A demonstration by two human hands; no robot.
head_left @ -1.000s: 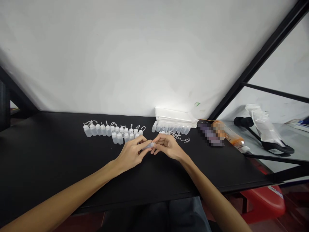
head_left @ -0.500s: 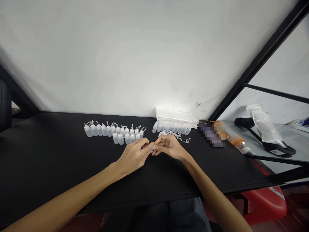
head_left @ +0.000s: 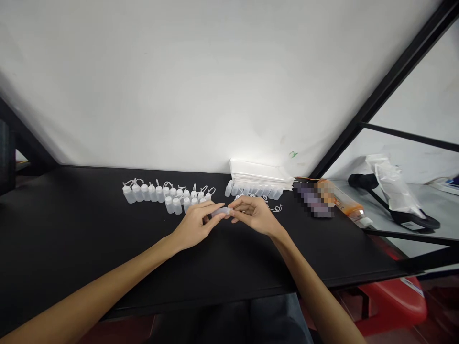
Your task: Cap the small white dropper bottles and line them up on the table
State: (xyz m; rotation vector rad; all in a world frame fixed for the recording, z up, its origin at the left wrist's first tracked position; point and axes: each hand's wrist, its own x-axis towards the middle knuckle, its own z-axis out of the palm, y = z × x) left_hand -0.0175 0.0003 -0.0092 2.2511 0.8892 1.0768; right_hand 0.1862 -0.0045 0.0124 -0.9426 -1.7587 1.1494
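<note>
Small bottle [head_left: 220, 211]: one, translucent plastic, tilted nearly flat above the tabletop [head_left: 222, 267], right of its left-hand bottle rows.
Left hand [head_left: 195, 224]: fingers curled round the bottle's body.
Right hand [head_left: 255, 215]: wrist bent inward, fingertips pinching its narrow end.
Standing bottles [head_left: 145, 193]: cylindrical, white-topped; two rows, at least five in front.
Stack [head_left: 260, 173]: one, white, flat-layered, far edge.

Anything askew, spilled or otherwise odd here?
The large bottle lies on its side at the right of the table, while the small bottles at left stand upright. No spill shows; pixelation partly hides it.
</note>
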